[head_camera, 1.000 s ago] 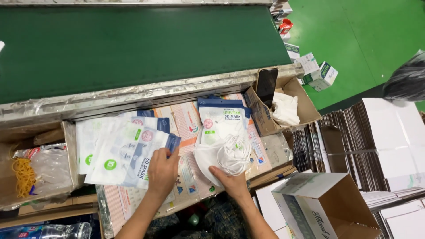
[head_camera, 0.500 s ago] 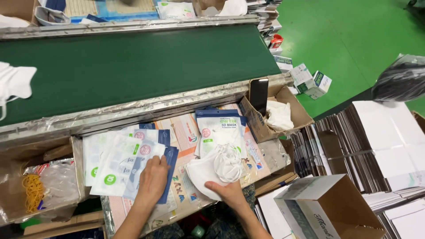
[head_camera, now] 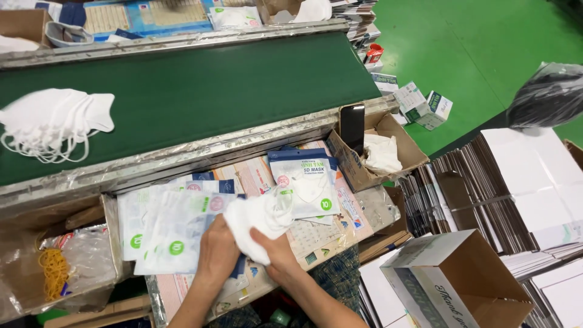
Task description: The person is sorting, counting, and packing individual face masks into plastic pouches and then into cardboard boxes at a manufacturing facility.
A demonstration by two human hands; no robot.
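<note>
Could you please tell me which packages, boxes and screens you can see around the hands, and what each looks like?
Mask pouches: fanned stack under the left hand, clear and white with green round marks.
Filled pouch: beyond the right hand, white with a blue top.
Phone: upright in the brown carton, dark screen.
Small boxes: on the green floor, white and green.
Open carton: lower right, white outside, brown inside.

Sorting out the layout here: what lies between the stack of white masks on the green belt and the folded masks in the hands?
In the head view, bare green belt, its metal rail, then clear pouches.
</note>
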